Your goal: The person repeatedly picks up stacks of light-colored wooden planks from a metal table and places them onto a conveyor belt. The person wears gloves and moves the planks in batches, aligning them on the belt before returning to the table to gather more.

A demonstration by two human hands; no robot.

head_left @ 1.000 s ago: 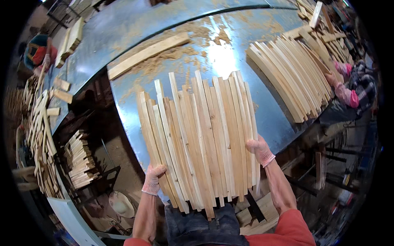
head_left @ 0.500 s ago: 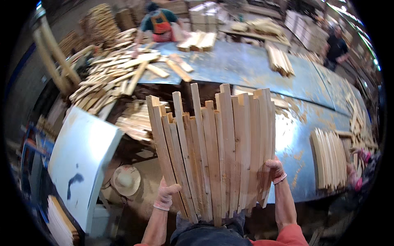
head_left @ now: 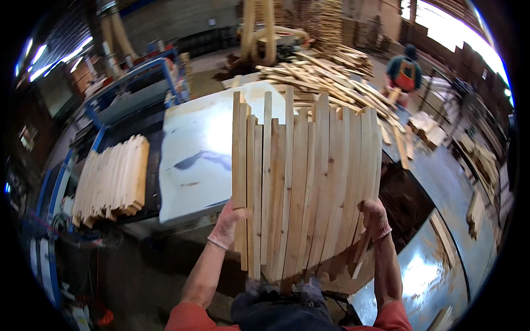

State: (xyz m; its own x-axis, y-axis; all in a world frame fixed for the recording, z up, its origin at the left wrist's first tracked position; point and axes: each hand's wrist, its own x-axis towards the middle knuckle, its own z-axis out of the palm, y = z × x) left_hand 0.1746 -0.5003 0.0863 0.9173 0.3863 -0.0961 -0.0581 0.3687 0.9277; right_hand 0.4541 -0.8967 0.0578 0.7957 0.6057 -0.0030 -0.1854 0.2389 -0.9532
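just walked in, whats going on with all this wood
The person's left grip and right grip hold a row of wooden strips between them. A similar stack sits to the left on a dark surface, beside a pale panel; farther back lie loose boards, with a co-worker nearby.

A: Where are the wooden slats point(head_left: 306, 187) held?
B: Between the left hand point(head_left: 226, 222) and the right hand point(head_left: 376, 218).
A: And to the left?
B: A panel point(head_left: 193, 185) is partly hidden behind the slats; left of it, a slat stack point(head_left: 110, 182) is laid on a machine bed point(head_left: 154, 179).
A: Farther back?
B: Loose boards point(head_left: 337, 83) are heaped beyond the slats, a co-worker point(head_left: 404, 71) placed to their right.
A: To the right?
B: A plank point(head_left: 443, 237) is laid on a table point(head_left: 395, 273).
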